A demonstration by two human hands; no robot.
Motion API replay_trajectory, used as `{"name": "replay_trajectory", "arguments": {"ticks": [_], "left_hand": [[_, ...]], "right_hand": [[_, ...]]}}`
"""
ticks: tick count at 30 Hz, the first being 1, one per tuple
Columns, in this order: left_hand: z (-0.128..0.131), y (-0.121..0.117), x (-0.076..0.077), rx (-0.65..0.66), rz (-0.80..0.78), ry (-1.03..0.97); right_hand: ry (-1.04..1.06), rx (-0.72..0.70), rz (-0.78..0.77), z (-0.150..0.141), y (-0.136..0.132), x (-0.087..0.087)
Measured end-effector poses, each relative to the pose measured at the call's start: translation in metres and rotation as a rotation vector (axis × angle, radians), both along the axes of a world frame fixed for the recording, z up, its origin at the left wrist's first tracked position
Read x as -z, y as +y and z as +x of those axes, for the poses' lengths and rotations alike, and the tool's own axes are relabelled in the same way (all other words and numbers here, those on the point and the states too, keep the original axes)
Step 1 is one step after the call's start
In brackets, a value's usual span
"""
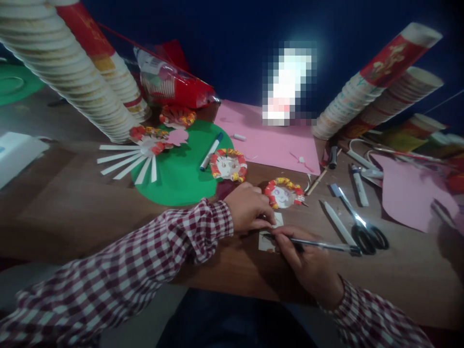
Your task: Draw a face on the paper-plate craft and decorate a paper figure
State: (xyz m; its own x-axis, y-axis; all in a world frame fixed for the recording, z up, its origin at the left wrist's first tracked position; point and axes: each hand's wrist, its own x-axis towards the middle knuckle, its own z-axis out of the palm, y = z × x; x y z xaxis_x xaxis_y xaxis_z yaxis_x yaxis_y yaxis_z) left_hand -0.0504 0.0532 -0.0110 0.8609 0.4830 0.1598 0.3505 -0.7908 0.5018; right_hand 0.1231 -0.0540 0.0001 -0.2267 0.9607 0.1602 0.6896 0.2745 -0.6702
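My right hand [308, 263] grips a pen [322, 245] with a clear barrel, its tip low over a small white piece of paper [266, 243]. My left hand [250, 208] holds that paper down against the table, its fingers curled and covering part of it. Just beyond my hands lies a round paper-cup face [282, 197] with a red and yellow rolled rim and drawn eyes and mouth. A second cup face [228, 166] of the same kind sits behind my left hand, partly over a green paper circle [163, 186].
Scissors [358, 220], a white marker-like stick [339, 222] and a capped marker [358, 186] lie right. A blue-capped marker [211, 152] rests on the green circle. Pink paper [275, 145] lies behind. Tall paper-cup stacks [72, 67] lean left, with more cup stacks [377, 82] right.
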Motion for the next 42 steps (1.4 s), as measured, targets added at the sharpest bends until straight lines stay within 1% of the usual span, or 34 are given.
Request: {"name": "replay_trajectory", "arguments": {"ticks": [5, 21, 33, 38, 42], "left_hand": [[0.0000, -0.0001, -0.0014, -0.002, -0.006, 0.010], [0.0001, -0.0004, -0.0019, -0.005, 0.006, 0.016], [0.0003, 0.0000, -0.0009, -0.002, -0.012, 0.000], [0.0000, 0.0001, 0.0007, -0.002, -0.004, -0.015], [-0.0002, 0.0001, 0.0006, 0.002, 0.001, -0.015]], "right_hand": [[0.003, 0.021, -0.028, 0.0018, -0.0016, 0.0002], [-0.019, 0.046, -0.033, 0.0005, -0.0011, -0.0004], [-0.014, 0.021, -0.016, 0.0018, -0.0020, 0.0007], [-0.022, 0.018, -0.037, 0.0010, -0.0011, -0.0001], [-0.015, 0.009, -0.010, -0.0002, 0.0007, -0.0017]]}}
